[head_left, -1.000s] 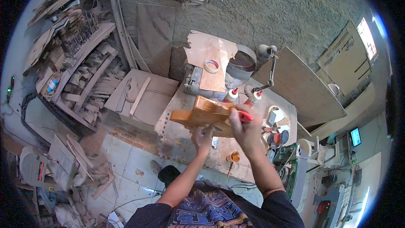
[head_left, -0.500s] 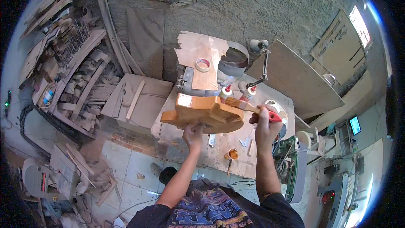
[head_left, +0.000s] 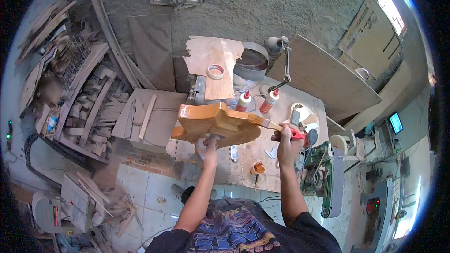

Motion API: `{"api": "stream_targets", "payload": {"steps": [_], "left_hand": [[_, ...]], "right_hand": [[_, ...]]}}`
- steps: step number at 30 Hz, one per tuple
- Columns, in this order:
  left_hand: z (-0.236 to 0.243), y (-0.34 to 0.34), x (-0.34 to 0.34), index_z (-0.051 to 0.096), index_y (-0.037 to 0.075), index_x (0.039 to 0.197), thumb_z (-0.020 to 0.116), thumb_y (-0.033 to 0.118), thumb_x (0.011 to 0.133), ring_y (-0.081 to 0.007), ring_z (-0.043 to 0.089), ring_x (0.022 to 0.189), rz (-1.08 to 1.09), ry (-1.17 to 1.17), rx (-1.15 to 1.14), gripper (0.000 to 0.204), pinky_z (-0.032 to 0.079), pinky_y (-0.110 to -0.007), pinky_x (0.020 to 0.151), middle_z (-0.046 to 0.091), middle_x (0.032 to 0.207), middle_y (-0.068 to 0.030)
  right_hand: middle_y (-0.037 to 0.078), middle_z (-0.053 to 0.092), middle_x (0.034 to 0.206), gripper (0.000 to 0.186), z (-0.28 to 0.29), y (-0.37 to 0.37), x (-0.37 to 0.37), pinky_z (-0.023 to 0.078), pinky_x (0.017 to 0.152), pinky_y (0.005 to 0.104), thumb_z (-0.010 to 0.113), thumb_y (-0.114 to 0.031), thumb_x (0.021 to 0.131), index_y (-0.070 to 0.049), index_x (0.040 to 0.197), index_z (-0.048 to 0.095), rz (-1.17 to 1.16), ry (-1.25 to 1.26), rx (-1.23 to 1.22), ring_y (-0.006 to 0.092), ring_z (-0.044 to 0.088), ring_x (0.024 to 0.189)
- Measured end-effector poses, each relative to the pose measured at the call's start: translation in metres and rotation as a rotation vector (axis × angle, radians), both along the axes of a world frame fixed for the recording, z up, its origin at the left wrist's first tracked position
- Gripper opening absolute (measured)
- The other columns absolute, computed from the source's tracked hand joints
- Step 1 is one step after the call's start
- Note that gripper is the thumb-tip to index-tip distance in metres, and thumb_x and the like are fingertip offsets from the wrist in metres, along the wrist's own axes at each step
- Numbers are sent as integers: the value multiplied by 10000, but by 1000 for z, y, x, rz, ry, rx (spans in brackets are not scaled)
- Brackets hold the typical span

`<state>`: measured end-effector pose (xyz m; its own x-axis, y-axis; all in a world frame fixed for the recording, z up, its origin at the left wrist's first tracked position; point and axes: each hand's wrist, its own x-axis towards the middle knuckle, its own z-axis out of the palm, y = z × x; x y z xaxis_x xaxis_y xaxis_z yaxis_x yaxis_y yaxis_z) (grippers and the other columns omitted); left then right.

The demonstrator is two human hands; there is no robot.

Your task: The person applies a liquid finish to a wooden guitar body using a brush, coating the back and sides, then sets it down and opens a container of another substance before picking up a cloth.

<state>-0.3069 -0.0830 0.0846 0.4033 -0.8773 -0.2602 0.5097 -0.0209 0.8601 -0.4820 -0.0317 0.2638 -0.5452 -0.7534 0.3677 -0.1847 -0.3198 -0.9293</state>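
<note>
The orange wooden body [head_left: 215, 118] is held in the air above the left half of the worktop [head_left: 220, 164], its upper edge glossy.

At the room's far left, a rack [head_left: 77, 98] bulges with offcuts and dusty strips; pale tiles [head_left: 154, 185] cover the floor before it. A low cabinet [head_left: 154, 107] stands just beyond the worktop's left edge. The person's left hand [head_left: 206, 151] grasps the body from below, fingers at a recess and partly hidden.

Toward the far edge, a torn-edged sheet [head_left: 199, 56] carries a tape roll [head_left: 216, 77], with a grey hoop [head_left: 251, 73] beside it under the rough wall [head_left: 262, 9]. Two red-capped bottles stand between the body and that edge. A cup [head_left: 257, 167] of orange liquid sits near the front edge. The right hand's [head_left: 289, 147] fingers are closed around a red-handled paintbrush [head_left: 274, 125], bristles at the body's right end. Past the worktop's right edge stand a green machine [head_left: 323, 168] and, farther off, a lit screen [head_left: 396, 122].
</note>
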Motion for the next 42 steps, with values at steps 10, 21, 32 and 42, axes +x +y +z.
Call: {"api": "stream_targets", "payload": {"steps": [10, 21, 32, 42], "left_hand": [[-3, -7, 16, 511, 12, 908, 682, 69, 832, -200, 635, 794, 37, 70, -21, 196, 561, -338, 717, 603, 910, -99], [-8, -6, 45, 486, 36, 890, 641, 111, 885, -260, 671, 833, -3, 0, -14, 172, 567, -380, 731, 632, 904, -116], [-19, -6, 60, 459, 15, 1043, 536, 78, 916, -325, 650, 898, 6, -7, 38, 162, 564, -417, 782, 599, 1000, -161], [-8, -10, 46, 503, 11, 949, 568, 103, 914, -278, 655, 849, -55, -67, 48, 118, 574, -392, 749, 621, 947, -145]], "right_hand": [[85, 578, 674, 240, -45, -13, -30, 505, 453, 287, 511, -205, 932, 22, 957, 587, -84, -429, 41, 150, 564, 518], [102, 593, 682, 247, -97, -11, -20, 525, 474, 296, 548, -214, 916, 31, 936, 573, -56, -556, 68, 164, 584, 506], [98, 607, 710, 235, -117, -17, -1, 527, 482, 291, 550, -208, 921, 25, 941, 579, 11, -613, 106, 157, 601, 549], [106, 612, 720, 293, -98, -22, -4, 526, 480, 278, 544, -242, 921, 41, 979, 595, 26, -526, 44, 150, 585, 523]]}}
